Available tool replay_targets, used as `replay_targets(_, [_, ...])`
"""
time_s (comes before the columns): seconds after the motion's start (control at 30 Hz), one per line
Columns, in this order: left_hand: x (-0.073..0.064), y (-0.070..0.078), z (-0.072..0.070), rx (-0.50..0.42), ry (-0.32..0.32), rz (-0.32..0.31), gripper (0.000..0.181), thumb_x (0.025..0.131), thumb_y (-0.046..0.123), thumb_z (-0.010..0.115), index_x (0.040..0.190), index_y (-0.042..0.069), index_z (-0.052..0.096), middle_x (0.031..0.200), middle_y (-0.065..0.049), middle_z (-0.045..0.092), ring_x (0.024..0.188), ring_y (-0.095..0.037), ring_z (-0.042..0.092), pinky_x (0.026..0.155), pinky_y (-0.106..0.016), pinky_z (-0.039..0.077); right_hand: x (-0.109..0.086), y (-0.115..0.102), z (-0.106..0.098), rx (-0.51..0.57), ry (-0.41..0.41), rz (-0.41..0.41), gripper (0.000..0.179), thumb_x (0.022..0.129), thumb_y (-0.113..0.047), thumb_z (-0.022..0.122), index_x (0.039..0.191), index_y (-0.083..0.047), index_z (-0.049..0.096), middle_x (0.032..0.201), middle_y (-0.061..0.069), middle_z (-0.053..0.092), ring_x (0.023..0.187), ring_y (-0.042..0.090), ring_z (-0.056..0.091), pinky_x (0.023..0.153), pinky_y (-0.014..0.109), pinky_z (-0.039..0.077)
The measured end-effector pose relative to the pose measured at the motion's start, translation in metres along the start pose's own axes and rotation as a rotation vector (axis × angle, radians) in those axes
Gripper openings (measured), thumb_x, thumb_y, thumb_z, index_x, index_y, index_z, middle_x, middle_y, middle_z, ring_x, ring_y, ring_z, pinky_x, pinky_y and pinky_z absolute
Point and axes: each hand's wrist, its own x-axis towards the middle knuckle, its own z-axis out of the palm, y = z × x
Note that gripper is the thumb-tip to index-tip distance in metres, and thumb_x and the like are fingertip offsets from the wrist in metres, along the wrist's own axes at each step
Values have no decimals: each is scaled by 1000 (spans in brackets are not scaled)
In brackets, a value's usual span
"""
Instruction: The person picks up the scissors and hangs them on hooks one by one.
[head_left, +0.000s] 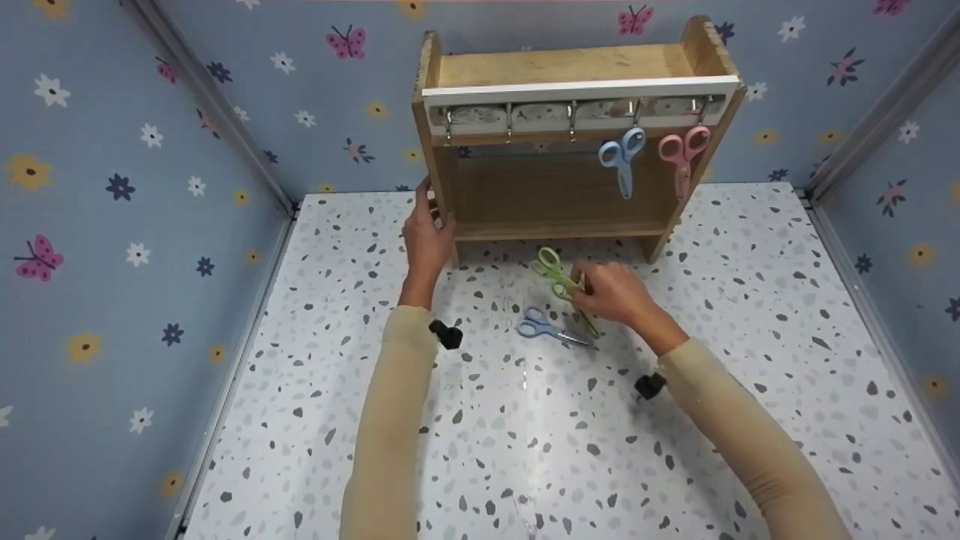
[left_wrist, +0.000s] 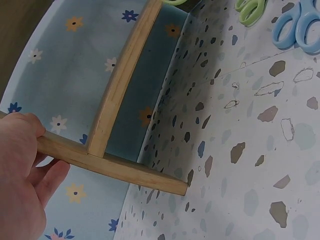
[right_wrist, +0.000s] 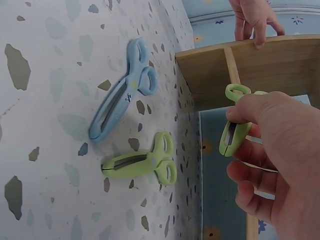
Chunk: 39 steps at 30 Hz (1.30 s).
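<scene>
My left hand [head_left: 429, 238] grips the left side panel of a wooden rack [head_left: 555, 191]. In the left wrist view, the fingers and thumb sit on either side of the panel edge [left_wrist: 125, 172]. My right hand [head_left: 613, 292] pinches a pair of green scissors [right_wrist: 235, 139] between thumb and fingers, raised in front of the rack. Beneath it, a second pair of green scissors [right_wrist: 135, 164] lies on the tabletop beside blue scissors [right_wrist: 120, 95]. Another blue pair of scissors [head_left: 622, 157] and a pink pair [head_left: 682, 157] hang from the rack's hooks at the right.
Metal hooks [head_left: 510, 124] line the white front strip of the rack, several with nothing on them. The speckled white tabletop [head_left: 525, 450] is bordered by blue patterned walls [head_left: 135, 225] at the back and sides.
</scene>
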Motion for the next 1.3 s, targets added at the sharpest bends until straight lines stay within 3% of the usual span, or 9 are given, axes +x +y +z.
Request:
replay_targets(0.47, [1, 2, -1, -27, -14, -27, 71, 112, 9, 66, 176, 15, 34, 171, -16, 57, 150, -34, 66, 126, -48, 58, 6, -5, -17, -39, 63, -31, 20, 101, -20, 79, 114, -5, 77, 90, 15, 81, 72, 28, 69, 64, 42, 57])
replay_targets(0.77, [-1, -1, -2, -17, -4, 15, 69, 113, 9, 66, 175, 12, 36, 163, -21, 63, 145, -37, 70, 120, -50, 62, 9, -5, -22, -69, 85, -58, 19, 101, -21, 76, 112, -7, 75, 86, 13, 79, 69, 28, 67, 58, 35, 46])
replay_targets(1.3, [0, -1, 0, 5, 3, 4, 68, 113, 11, 65, 175, 14, 36, 166, -18, 61, 143, -35, 72, 117, -49, 64, 14, -11, -38, -26, 66, -28, 22, 102, -22, 77, 117, -6, 75, 89, 15, 79, 74, 30, 70, 65, 40, 55])
